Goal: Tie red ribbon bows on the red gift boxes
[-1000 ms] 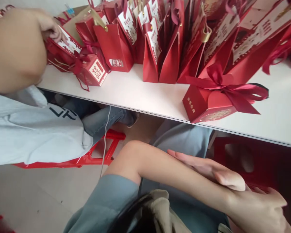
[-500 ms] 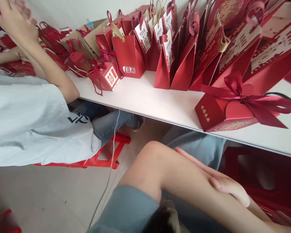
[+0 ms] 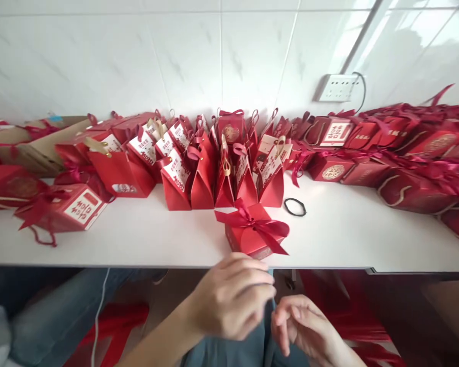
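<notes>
My left hand [image 3: 235, 295] is raised over my lap at the table's front edge, its fingers loosely bent and slightly apart, somewhat blurred. Nothing shows in it. Beside it, lower and to the right, my right hand [image 3: 302, 326] has half-curled, parted fingers and also holds nothing visible. A small gap separates the two hands. Closest to them is a red gift box [image 3: 254, 232] with a satin bow on top, standing on the white table [image 3: 168, 244] just beyond my left hand. To its right lies a black elastic band [image 3: 295, 207].
Red peaked gift bags [image 3: 202, 178] with ribbon loops stand in rows behind the box. More bowed boxes [image 3: 332, 168] crowd the right side. A double-happiness box [image 3: 82, 209] sits at left. A socket [image 3: 339, 87] is on the tiled wall. Someone's jeans-clad leg [image 3: 57, 306] shows at lower left.
The view has swung right to face the table. My right hand, which lay against my left forearm, is now apart from it, and both hands are in front of me.
</notes>
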`<state>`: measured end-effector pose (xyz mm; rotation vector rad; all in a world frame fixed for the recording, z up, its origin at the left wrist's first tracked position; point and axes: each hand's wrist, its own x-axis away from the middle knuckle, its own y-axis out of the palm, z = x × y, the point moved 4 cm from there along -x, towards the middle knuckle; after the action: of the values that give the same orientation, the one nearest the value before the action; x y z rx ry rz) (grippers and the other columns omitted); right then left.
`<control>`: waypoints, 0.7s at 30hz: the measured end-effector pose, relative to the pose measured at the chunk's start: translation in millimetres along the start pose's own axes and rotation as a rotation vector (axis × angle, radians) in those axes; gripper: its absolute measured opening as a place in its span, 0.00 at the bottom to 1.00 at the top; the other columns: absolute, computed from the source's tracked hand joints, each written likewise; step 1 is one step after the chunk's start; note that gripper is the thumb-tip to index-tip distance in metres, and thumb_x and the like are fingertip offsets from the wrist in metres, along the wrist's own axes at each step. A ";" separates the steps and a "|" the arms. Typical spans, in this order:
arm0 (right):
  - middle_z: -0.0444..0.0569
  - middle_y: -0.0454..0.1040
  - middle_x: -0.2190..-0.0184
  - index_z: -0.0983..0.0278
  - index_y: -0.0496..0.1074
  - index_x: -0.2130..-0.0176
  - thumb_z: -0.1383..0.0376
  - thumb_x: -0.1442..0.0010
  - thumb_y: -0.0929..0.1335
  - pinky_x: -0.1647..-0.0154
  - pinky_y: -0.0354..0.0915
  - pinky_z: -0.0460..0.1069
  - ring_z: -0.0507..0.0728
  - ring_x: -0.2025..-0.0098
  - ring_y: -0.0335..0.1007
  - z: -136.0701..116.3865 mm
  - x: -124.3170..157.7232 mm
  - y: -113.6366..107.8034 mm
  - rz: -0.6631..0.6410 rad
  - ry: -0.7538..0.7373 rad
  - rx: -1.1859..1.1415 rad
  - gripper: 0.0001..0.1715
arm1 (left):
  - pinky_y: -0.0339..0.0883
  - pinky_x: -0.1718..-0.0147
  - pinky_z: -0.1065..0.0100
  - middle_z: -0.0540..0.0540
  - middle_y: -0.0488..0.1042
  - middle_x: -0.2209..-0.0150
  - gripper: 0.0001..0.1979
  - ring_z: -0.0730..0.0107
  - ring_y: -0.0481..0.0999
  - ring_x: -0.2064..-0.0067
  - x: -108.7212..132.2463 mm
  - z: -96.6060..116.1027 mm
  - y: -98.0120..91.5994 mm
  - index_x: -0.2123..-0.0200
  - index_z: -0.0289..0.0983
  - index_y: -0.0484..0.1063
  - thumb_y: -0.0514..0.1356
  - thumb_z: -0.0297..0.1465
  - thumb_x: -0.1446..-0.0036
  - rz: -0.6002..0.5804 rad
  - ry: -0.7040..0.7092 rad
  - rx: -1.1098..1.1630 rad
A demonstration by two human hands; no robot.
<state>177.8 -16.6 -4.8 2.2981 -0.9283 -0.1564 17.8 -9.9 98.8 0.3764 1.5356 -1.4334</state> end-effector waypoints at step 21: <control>0.45 0.70 0.81 0.65 0.70 0.74 0.51 0.33 0.63 0.80 0.57 0.43 0.49 0.80 0.62 -74.1 -35.4 19.6 0.514 -0.255 0.661 0.26 | 0.61 0.74 0.74 0.51 0.66 0.75 0.18 0.73 0.65 0.73 38.8 -88.0 5.1 0.73 0.38 0.67 0.58 0.45 0.39 0.447 -1.119 0.381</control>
<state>164.7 34.9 60.8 2.5440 -1.8963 0.1005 -34.7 55.2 51.2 0.0737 0.2533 -1.2095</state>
